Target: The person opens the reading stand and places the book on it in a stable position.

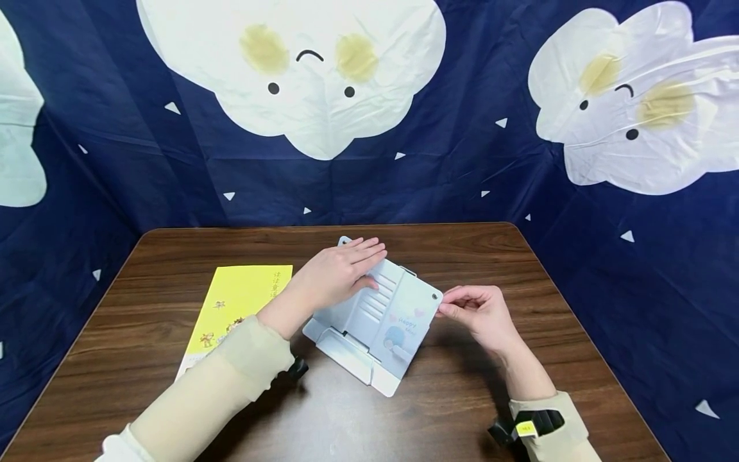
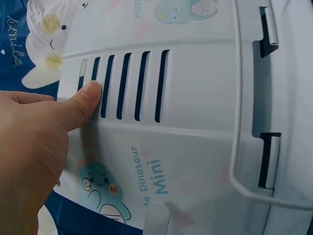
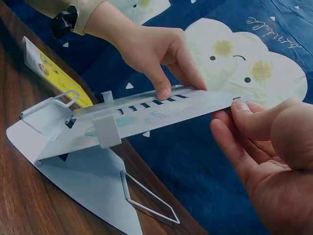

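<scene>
A pale blue metal book stand point(image 1: 404, 321) with slots and a cartoon dinosaur print is at the middle of the table, turned at an angle. My left hand point(image 1: 337, 273) holds its upper edge, thumb point(image 2: 90, 95) on the front face by the slots and fingers partly hidden behind. At the other upper corner, my right hand point(image 3: 274, 156) pinches the panel between thumb and fingers. In the right wrist view the panel is raised at a slant from its base plate point(image 3: 93, 186). A wire loop point(image 3: 151, 208) sticks out from the base.
A yellow book point(image 1: 248, 298) lies left of the stand, partly under my left forearm. The brown wooden table point(image 1: 554, 359) ends at a dark blue cloth backdrop point(image 1: 462, 192) with white clouds. A black wrist device point(image 1: 539, 423) is strapped over the right sleeve.
</scene>
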Demonstrator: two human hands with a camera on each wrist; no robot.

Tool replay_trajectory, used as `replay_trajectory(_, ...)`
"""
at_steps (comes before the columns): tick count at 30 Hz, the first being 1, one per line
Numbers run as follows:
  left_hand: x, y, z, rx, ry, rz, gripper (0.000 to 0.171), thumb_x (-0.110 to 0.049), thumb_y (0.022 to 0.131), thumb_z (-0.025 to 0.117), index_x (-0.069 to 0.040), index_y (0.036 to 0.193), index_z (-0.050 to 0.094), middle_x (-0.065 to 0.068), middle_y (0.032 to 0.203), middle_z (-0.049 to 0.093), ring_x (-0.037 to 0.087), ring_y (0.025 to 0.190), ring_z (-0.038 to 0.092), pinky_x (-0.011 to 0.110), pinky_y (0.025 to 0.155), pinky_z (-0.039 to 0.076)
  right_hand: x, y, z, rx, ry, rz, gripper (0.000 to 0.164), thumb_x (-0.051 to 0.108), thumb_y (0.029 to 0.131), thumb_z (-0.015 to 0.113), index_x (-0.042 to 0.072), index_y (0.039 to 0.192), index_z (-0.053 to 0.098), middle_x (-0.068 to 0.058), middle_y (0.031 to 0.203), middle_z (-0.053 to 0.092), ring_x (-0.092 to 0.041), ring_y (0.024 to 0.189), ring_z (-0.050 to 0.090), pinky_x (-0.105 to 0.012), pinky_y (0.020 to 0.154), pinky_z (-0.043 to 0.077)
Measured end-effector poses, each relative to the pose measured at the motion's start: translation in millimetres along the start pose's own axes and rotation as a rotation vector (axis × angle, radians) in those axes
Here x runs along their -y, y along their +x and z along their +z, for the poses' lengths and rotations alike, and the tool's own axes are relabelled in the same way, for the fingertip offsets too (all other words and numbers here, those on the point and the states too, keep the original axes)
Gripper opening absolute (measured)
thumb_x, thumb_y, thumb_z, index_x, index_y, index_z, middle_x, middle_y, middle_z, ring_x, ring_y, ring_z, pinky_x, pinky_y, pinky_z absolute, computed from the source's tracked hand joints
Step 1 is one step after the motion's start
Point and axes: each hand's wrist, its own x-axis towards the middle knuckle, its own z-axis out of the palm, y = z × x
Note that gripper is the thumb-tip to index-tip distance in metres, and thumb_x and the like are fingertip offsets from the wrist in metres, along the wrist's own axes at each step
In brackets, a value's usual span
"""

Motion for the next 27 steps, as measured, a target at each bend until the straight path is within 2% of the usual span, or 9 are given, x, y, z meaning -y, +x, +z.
replay_trajectory(6,2.4,-1.4,2.8,-0.005,-0.007,0.003,0.059,-0.027,0.093,0.084,0.005,0.139,0.066,0.019,0.142,0.065,0.031,0.135,0.06,0.043,0.115,0.045,-4,-3,10,0.022,0.067,-0.014,0.01,-0.021,0.086,0.074,-0.019,0.096,0.071,-0.017,0.096,0.077,-0.021,0.082,0.077,-0.045,0.076,0.064)
replay_trajectory(10,2.0,-1.1,4.7,0.001,0.0,0.019,0.055,-0.027,0.095,0.082,0.002,0.139,0.067,0.017,0.142,0.065,0.03,0.135,0.06,0.041,0.116,0.043,-3,-4,18,0.03,0.131,0.015,0.013,-0.022,0.086,0.073,-0.024,0.098,0.067,-0.015,0.095,0.078,-0.023,0.083,0.078,-0.049,0.077,0.063)
replay_trajectory(20,1.1,-0.8,5.9,0.045,0.02,0.021,0.055,-0.028,0.097,0.08,0.0,0.142,0.066,0.015,0.145,0.063,0.028,0.138,0.057,0.039,0.117,0.041,-2,-6,23,0.002,0.128,0.045,0.017,-0.023,0.085,0.073,-0.026,0.099,0.064,-0.013,0.093,0.078,-0.021,0.083,0.078,-0.045,0.077,0.064)
replay_trajectory(27,2.3,-0.9,6.2,0.008,0.025,0.057,0.056,-0.026,0.096,0.082,0.001,0.142,0.065,0.016,0.146,0.063,0.028,0.139,0.056,0.038,0.118,0.04,3,-6,29,-0.019,0.093,0.039,0.02,-0.019,0.083,0.079,-0.023,0.1,0.068,-0.011,0.094,0.079,-0.017,0.085,0.076,-0.033,0.077,0.064)
